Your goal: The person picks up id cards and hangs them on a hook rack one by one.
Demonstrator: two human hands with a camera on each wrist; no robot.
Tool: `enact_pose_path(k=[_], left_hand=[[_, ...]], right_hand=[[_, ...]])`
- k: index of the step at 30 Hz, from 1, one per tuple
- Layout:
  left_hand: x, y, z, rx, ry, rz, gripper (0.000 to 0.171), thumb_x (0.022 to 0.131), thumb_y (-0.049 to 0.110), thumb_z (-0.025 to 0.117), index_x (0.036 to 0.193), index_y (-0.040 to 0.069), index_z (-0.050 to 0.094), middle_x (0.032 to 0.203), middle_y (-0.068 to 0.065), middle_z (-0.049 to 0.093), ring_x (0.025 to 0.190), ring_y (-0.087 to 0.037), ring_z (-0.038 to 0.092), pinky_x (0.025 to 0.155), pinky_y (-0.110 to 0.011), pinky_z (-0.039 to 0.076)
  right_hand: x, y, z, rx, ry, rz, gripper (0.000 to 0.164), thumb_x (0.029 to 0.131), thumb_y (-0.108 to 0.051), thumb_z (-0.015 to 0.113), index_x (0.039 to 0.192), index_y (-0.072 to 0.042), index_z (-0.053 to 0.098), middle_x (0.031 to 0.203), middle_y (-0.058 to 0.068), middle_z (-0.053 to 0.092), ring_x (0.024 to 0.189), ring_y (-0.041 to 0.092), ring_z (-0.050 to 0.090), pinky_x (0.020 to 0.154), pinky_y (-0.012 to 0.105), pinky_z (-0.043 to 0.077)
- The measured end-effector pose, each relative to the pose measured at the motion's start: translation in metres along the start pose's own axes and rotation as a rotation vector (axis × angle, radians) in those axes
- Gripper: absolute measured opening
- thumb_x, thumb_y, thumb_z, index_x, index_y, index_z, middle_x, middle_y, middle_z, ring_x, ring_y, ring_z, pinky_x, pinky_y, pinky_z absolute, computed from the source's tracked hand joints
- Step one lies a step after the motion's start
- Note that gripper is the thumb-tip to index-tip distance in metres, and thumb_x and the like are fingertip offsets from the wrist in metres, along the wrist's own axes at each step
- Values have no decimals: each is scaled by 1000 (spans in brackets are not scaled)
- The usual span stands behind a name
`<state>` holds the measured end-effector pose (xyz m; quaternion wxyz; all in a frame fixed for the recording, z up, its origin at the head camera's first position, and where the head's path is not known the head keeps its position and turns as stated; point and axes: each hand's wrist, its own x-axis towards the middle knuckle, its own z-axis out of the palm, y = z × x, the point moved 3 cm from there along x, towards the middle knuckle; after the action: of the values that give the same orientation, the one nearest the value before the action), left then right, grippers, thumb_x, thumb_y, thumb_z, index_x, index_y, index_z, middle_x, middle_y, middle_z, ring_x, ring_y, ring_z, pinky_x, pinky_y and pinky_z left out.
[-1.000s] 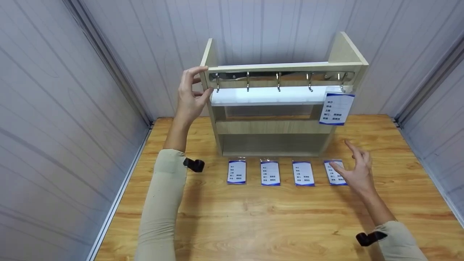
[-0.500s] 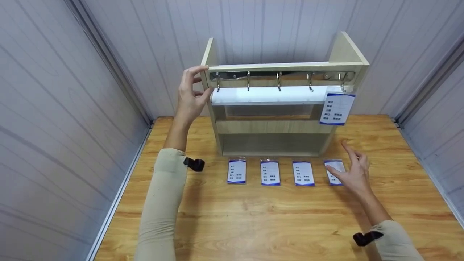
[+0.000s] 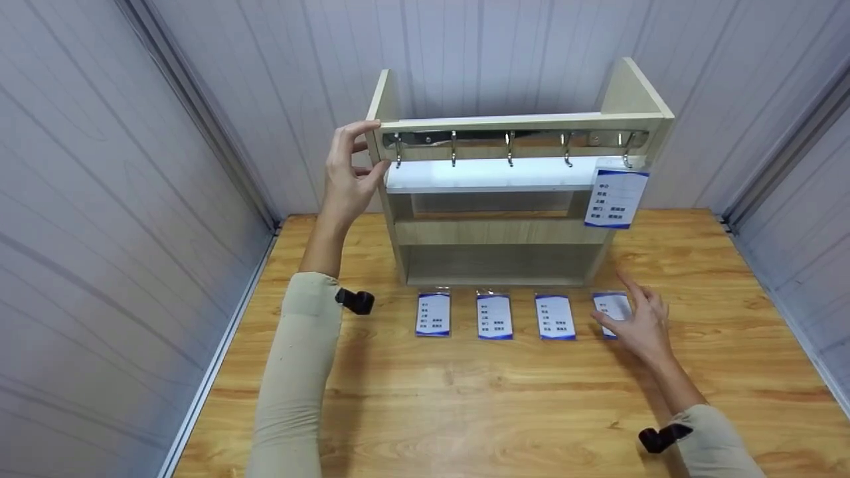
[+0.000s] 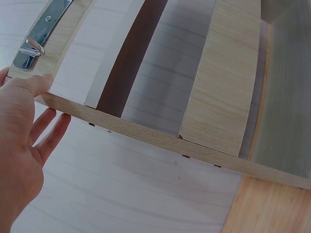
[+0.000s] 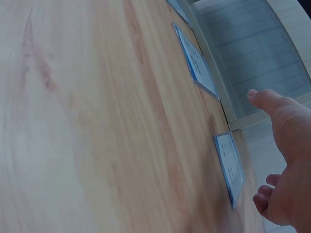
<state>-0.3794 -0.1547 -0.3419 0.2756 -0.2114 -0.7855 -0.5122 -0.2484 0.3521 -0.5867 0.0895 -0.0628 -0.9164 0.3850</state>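
My left hand grips the upper left side panel of a light wooden shelf unit. In the left wrist view the thumb lies on the panel's front and the fingers wrap beneath its edge. Along the top board runs a metal hook rail with several hooks. From its rightmost hook hangs a white and blue name badge. My right hand, thumb and fingers spread apart, hovers beside the rightmost badge on the table and partly covers it in the head view. Nothing is in that hand.
Three more badges, left, middle and right, lie in a row before the unit's base. The wood-grain table stretches toward the person. Pale panel walls stand on both sides and behind.
My right hand has moved left and slightly down, closer to the rightmost badge on the table. The left hand stays on the side panel, and the hung badge keeps its place.
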Motion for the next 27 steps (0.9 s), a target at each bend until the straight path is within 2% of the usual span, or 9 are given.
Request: enact_pose_path(k=[13, 22, 27], left_hand=[[0, 0, 0, 4, -4, 11, 55, 101, -3, 76, 152, 7, 60, 159, -17, 56, 136, -37, 68, 89, -49, 72], [-1, 0, 0, 11, -7, 24, 54, 101, -2, 76, 152, 7, 60, 159, -18, 56, 136, -37, 68, 89, -49, 72], [0, 0, 0, 6, -3, 18, 54, 100, -2, 77, 151, 7, 60, 158, -18, 56, 135, -37, 69, 87, -43, 72]], right_hand=[[-3, 9, 12, -57, -27, 94, 107, 90, -39, 92, 176, -9, 35, 164, 45, 36, 151, 58, 30, 120, 71, 33], [-3, 12, 15, -108, -15, 110, 100, 92, -35, 91, 173, -10, 38, 160, 47, 38, 140, 58, 32, 113, 68, 31], [-1, 14, 16, -115, -32, 106, 97, 93, -30, 90, 173, -10, 38, 159, 49, 36, 141, 58, 30, 113, 69, 30]])
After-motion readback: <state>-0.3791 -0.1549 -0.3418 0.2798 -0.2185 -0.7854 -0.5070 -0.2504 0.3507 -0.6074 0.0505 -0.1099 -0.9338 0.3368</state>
